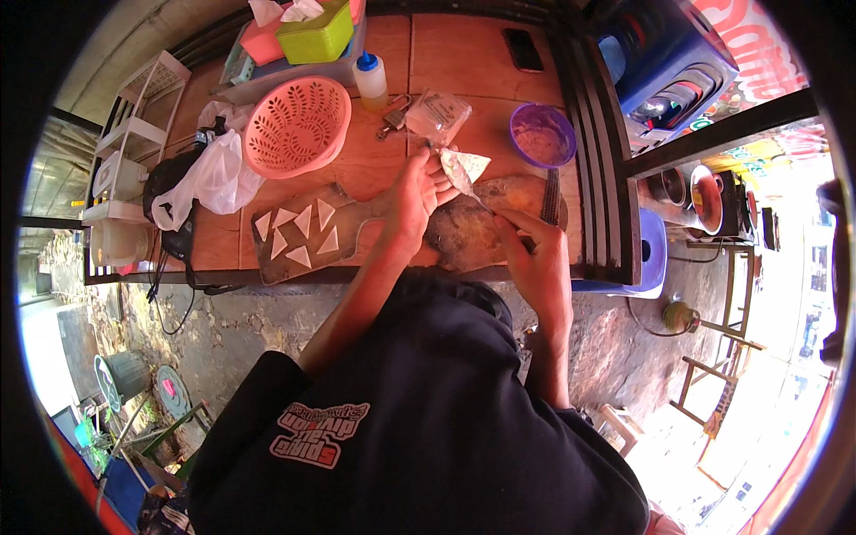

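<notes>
My left hand is raised over the table, its fingers behind a pale triangular piece with a greyish paste-like patch on it. My right hand grips a thin metal utensil; its far end meets the triangular piece, and I cannot tell whether it is a spoon or a knife. Beneath both hands lies a dark, worn wooden board. To the left, several white triangular pieces rest apart on another wooden board. A purple bowl of pinkish paste stands beyond my right hand.
Behind the boards are a pink perforated basket, a squeeze bottle with a blue cap, a clear plastic packet and a padlock. White plastic bags lie at left. A phone sits at the far right.
</notes>
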Demonstrator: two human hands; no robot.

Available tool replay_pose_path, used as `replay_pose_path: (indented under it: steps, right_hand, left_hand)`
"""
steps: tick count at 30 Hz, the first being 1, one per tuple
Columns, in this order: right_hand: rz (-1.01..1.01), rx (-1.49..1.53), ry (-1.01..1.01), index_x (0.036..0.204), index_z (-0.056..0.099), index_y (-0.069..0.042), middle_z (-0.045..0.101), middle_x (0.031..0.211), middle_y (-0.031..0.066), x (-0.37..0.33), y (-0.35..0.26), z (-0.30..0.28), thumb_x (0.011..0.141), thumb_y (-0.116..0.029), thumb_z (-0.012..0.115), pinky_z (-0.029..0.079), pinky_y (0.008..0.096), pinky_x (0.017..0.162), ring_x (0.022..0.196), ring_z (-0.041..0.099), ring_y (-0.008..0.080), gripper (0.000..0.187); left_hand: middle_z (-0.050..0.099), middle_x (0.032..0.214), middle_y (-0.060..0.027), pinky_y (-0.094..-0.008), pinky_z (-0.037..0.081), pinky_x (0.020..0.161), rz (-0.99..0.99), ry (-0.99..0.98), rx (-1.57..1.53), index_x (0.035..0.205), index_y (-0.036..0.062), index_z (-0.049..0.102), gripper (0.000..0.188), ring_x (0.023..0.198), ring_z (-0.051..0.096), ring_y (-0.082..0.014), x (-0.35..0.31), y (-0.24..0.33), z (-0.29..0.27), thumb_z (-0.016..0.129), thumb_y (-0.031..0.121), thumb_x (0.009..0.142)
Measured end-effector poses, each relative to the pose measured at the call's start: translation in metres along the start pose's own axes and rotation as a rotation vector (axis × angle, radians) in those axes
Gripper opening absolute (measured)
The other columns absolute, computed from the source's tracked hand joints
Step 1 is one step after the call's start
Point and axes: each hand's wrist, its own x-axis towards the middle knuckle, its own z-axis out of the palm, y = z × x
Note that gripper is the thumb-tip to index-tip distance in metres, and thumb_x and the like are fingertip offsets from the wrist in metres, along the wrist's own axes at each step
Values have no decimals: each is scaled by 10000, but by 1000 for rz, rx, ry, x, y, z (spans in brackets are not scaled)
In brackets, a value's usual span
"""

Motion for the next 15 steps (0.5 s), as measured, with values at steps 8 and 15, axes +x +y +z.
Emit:
replay_pose_path:
  steps: [8,15]
  right_hand:
    - [-111,-191,-11,1084,698,17,720,915,154,0,2,-14,901,-68,635,489,264,671,730,604,88,211]
    - [-98,-194,1,1074,700,19,723,927,162,2,7,-17,889,-52,649,494,264,675,731,620,99,205]
  left_hand:
    - [649,1207,-151,-482,477,1026,-137,-20,-105,1179,13,578,337,1144,625,-280,1,8,-5,491,294,1015]
    - [662,1173,-143,-466,493,1022,-202,-84,-178,1139,12,587,293,1131,631,-275,3,7,-15,470,255,1025]
